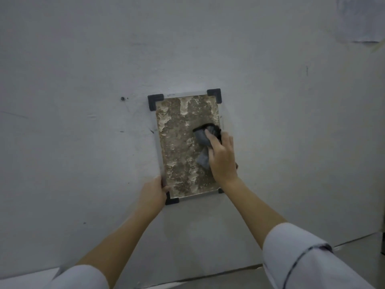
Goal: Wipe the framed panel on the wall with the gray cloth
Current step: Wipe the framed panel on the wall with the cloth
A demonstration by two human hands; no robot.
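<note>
While 2 pale sleeves [291, 257] sat nearest the camera, the left hand [153, 191] curled its fingers round the lower-left edge of the framed panel [179, 147], steadying it, and the right hand [221, 157] pressed the bunched gray cloth [203, 137], gripped in curled fingers, against the panel's right half. Farther off, on the gray wall [83, 59], the panel showed pale crusty blotches across nearly its whole face, so the wiping seemed barely begun, with most left.
</note>
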